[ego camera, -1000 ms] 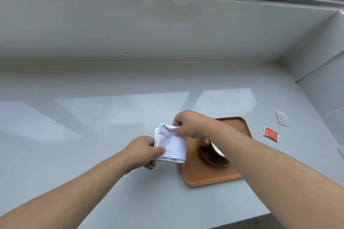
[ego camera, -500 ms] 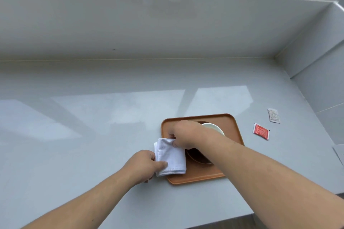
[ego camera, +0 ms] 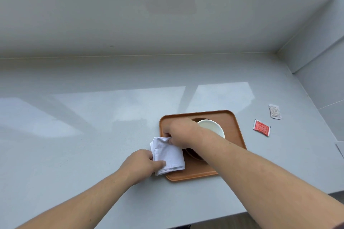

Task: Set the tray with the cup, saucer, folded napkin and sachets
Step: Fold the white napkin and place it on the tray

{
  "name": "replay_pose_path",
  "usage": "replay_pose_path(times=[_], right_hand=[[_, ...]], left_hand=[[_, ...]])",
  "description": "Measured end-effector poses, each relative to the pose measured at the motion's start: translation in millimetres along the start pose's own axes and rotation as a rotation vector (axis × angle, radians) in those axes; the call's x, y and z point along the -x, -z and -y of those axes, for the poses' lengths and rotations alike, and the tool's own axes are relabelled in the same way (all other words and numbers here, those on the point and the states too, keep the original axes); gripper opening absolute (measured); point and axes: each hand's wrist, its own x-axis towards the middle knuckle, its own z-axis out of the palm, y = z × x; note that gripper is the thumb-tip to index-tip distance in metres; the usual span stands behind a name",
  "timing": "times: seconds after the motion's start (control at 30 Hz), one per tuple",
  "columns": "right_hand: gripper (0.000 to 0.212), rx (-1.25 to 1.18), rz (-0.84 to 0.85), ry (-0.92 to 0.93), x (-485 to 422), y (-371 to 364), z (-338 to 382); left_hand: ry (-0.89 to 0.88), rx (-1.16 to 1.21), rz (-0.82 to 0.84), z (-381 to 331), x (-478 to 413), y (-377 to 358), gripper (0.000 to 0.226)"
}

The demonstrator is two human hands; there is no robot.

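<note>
Both our hands pinch the folded napkin (ego camera: 167, 156), left hand (ego camera: 142, 165) and right hand (ego camera: 181, 133), laying it on the tray (ego camera: 234, 134). Next we fetch the sachets (ego camera: 261, 127).

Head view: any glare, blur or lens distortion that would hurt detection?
Head view: pale window reflections lie across the glossy counter behind the tray, none on the task items; wide-angle bending shows at the frame edges; the napkin, red sachet and white sachet look sharp, though sachet print is unreadable.
</note>
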Motion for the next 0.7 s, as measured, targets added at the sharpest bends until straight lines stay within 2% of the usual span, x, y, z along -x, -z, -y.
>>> replay_pose_path(times=[0.27, 0.4, 0.53, 0.7], right_hand=[[0.018, 0.167, 0.187, -0.021, 7, -2, -9], [0.02, 0.167, 0.172, -0.04, 12, -6, -19], [0.005, 0.181, 0.124, -0.031, 10, -14, -21], [0.045, 0.134, 0.068, -0.04, 5, -22, -18]], left_hand=[[-0.006, -0.104, 0.006, -15, 2, -16, 0.051], [-0.004, -0.16, -0.022, -22, 0, -22, 0.057], [0.011, -0.25, -0.059, -22, -2, -25, 0.061], [0.016, -0.329, -0.088, -23, -3, -28, 0.061]])
